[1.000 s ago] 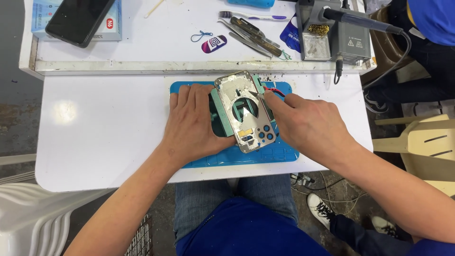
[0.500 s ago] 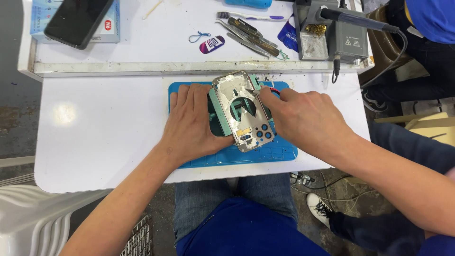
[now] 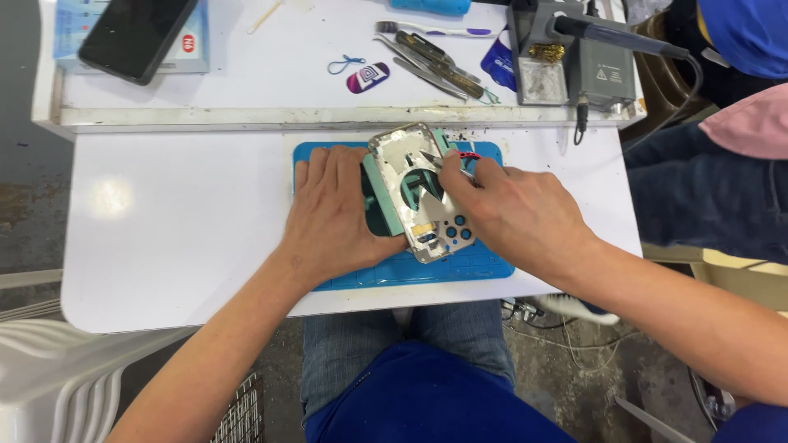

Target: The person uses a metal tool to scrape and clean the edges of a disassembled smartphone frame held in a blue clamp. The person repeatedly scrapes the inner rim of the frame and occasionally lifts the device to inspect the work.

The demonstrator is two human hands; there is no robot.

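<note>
**Now at the bench: tool tip inside the phone frame**

Item 1. Opened phone housing [image 3: 420, 193], a silvery metal frame with a pale green rim, round cut-out in the middle, camera holes at its near corner. It lies tilted on the blue work mat [image 3: 345, 283], which sits on the white table [image 3: 172, 238]. Placement much as it was a second ago; it has not slid.

Item 2. Left hand [image 3: 332, 217], laid flat on the mat, palm down, fingers together and pressed against the housing's left edge, pinning it. It grips nothing. Unchanged since a second ago.

Item 3. Right hand [image 3: 513, 209], fingers drawn together in a pinch on a thin metal tool [image 3: 447, 164] with a touch of red near the grip. Compared with a second ago, this hand has shifted a little and the tip now points into the upper part of the frame, near the round opening. Whether the tip touches metal, I cannot tell.

Item 4. Raised shelf [image 3: 271, 115] behind the mat: dark phone [image 3: 135, 33] on a printed card, tweezers [image 3: 427, 57], soldering station [image 3: 574, 66].

Item 5. Another person's denim leg [image 3: 706, 189], far right, well apart.

Judgement: the change is small and fine, so the work looks to be at a picking or prying stage inside the frame, held steady by the left.
</note>
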